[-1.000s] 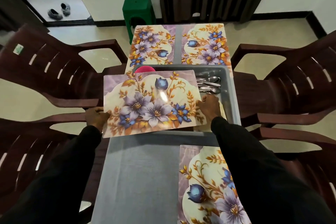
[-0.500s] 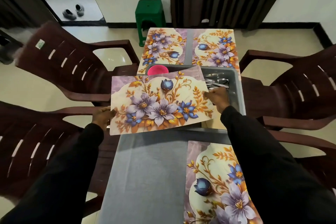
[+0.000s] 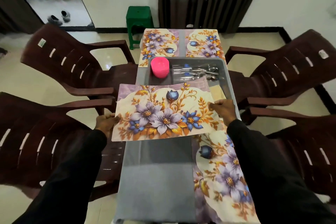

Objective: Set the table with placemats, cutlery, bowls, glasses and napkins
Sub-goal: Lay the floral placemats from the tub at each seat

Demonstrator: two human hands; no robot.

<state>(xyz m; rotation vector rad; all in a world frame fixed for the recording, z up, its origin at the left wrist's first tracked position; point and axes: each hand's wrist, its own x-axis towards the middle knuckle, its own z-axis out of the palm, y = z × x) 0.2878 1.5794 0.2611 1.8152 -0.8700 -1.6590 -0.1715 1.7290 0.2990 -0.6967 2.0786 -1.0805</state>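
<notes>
Now: left hand [image 3: 105, 122] grips floral placemat [image 3: 163, 112] at left edge, right hand [image 3: 224, 110] pinches right edge; mat held above grey table [image 3: 156, 178], near grey tray [image 3: 228, 76].

Left hand [image 3: 106, 122]: fingers curled, gripping the left edge of the raised placemat [image 3: 163, 112], beyond the table's left edge. Right hand [image 3: 224, 110]: knuckles up, pinching its right edge. Arms: black-sleeved, extended forward, spread apart.
</notes>
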